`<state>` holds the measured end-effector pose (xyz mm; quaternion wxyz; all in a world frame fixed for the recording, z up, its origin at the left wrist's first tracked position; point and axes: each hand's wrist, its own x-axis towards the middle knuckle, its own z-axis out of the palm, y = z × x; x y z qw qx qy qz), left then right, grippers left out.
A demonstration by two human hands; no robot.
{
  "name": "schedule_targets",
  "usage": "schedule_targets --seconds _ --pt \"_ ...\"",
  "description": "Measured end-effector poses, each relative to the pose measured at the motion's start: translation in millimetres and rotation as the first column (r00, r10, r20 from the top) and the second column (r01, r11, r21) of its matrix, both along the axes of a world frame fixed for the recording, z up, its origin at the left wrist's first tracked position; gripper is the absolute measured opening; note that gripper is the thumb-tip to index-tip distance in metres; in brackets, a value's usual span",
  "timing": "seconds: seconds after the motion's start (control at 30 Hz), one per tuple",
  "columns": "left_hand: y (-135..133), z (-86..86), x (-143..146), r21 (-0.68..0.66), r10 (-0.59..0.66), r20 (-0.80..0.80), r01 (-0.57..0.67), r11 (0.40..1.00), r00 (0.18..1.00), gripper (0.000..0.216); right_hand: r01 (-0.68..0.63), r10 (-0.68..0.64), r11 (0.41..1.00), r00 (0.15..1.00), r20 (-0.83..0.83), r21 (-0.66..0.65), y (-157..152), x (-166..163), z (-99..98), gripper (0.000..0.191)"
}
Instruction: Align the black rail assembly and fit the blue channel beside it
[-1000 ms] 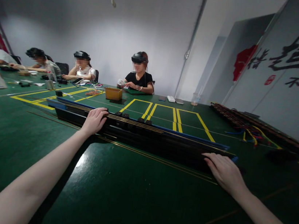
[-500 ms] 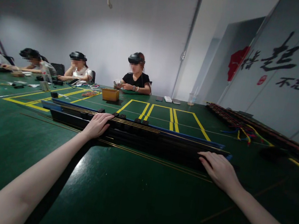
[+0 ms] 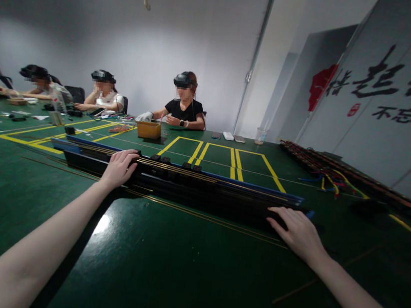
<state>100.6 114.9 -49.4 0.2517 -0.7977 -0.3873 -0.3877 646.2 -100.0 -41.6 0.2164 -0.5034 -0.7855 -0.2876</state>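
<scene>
A long black trough-like rail with blue edges (image 3: 229,202) lies across the green table in front of me. Thin brass-coloured rods (image 3: 180,171) run along its top, by several small black blocks (image 3: 174,168). My left hand (image 3: 120,167) curls over the rail left of its middle, fingers on top and thumb towards me. Its fingertips are partly out of sight. At the right end, my right hand (image 3: 300,232) grips the rail, with the thumb on the near side and the fingers over the top. More thin rods (image 3: 197,213) lie on the table along the near side.
Yellow tape rectangles (image 3: 221,146) mark the table (image 3: 181,282) beyond the rail. A brown box (image 3: 148,130) stands before a co-worker (image 3: 184,108). Long strips with coloured wires (image 3: 331,175) lie at the right. Phones (image 3: 227,135) and a cup (image 3: 261,136) are at the back.
My left hand has slid a little left along the rail; my right hand keeps its place. The co-worker's gloved hand has moved to the brown box. The view has shifted slightly.
</scene>
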Motion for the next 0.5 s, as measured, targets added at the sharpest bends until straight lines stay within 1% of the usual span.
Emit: schedule_targets --seconds 0.27,0.4,0.5 --pt "-14.6 4.0 32.7 -0.076 -0.175 -0.165 0.165 0.983 0.971 0.042 -0.006 0.006 1.0 1.0 -0.004 -0.008 -0.6 -2.1 2.3 0.04" --pt "-17.0 5.7 35.4 -0.066 -0.185 -0.169 0.176 0.982 0.968 0.04 0.013 -0.013 1.0 1.0 -0.01 -0.009 -0.4 -0.6 0.0 0.043" --pt "-16.8 6.3 33.6 -0.069 -0.17 -0.152 0.161 0.985 0.974 0.039 0.081 -0.08 0.997 0.996 -0.047 0.012 -0.2 1.4 -3.8 0.056"
